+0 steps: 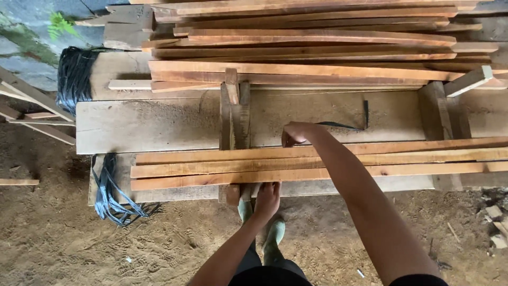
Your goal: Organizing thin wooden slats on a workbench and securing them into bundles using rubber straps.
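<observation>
Under the right hand's fingers [290,136] lie three slats [296,164] of warm orange-brown wood, streaked with darker grain. Beyond those fingers the broad plank [159,124] is pale grey-beige, dusted and speckled, with a thin black strap [349,124] just past the fingertips. Below the left hand's fingers [267,197] show boots [275,235] of dull green on sandy brown dirt [63,238]. Far left of both hands hang black strands [108,196] — glossy, bundled.
</observation>
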